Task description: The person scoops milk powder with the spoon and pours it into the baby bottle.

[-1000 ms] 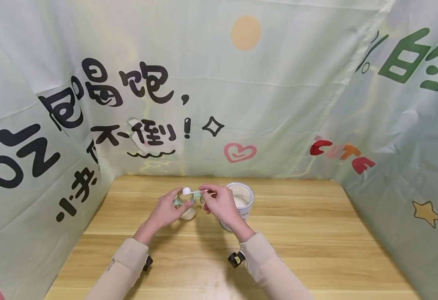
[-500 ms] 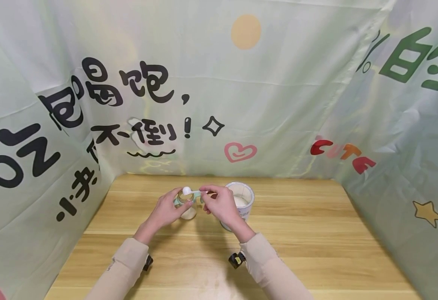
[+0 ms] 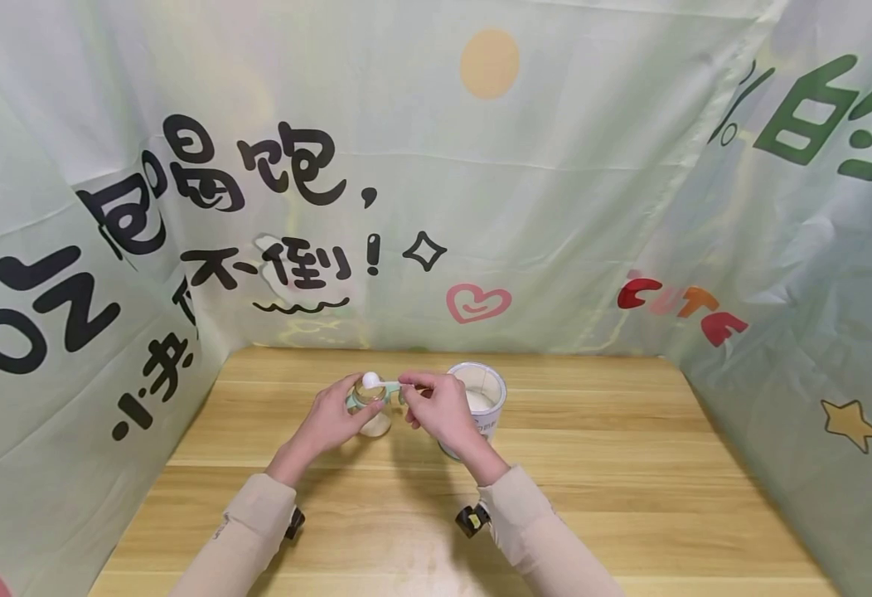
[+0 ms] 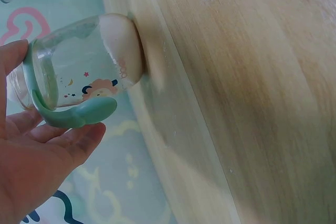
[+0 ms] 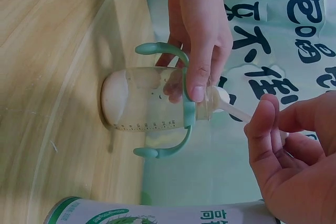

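Observation:
A clear baby bottle (image 5: 149, 98) with a green two-handled ring stands upright on the table, pale powder in its bottom. My left hand (image 3: 337, 414) grips it around the ring near the neck, thumb on one side and fingers on the other. In the left wrist view, a cartoon print shows on the bottle wall beside one green handle (image 4: 86, 114). Between thumb and fingers, my right hand (image 3: 436, 404) pinches the thin handle of a white measuring scoop (image 5: 224, 99). The scoop's rounded bowl is right at the bottle's open mouth.
Just right of the right hand stands an open milk powder can (image 3: 490, 424), pale powder visible inside. The wooden table (image 3: 615, 464) reaches back to printed cloth walls (image 3: 555, 249) on the left, back and right.
The scoop's bowl has shifted very slightly over the bottle mouth. Both hands, the bottle and the can stay in nearly the same places.

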